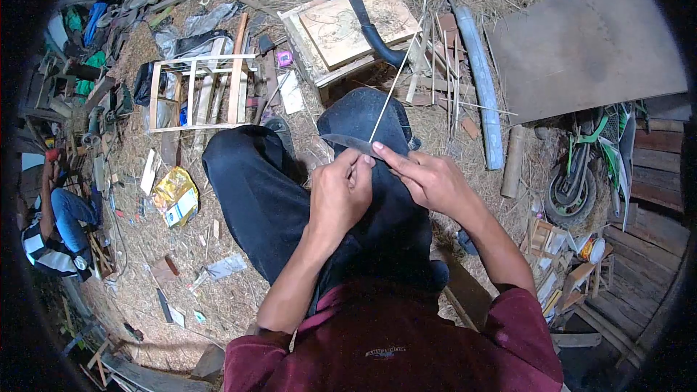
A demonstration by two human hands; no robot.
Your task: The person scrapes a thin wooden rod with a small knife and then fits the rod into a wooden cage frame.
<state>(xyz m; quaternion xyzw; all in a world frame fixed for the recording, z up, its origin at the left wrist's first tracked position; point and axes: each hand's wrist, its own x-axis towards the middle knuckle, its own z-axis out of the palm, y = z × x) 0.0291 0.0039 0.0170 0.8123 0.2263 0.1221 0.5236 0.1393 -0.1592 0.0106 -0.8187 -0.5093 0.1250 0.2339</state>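
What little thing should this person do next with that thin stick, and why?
Perhaps slide the thin stick slowly along the blade: its lower part meets the metal, with the left hand and right hand both close by.

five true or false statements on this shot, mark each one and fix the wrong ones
1. The thin stick meets the knife between the left hand and the right hand. True.
2. The person's sleeves are green. False: the sleeves are maroon.
3. A machete with a dark handle lies on the wooden block. True.
4. The slatted frame is on the picture's right side. False: the slatted frame is left of the block.
5. The yellow packet is standing on the wooden block. False: the yellow packet is on the straw-strewn ground.
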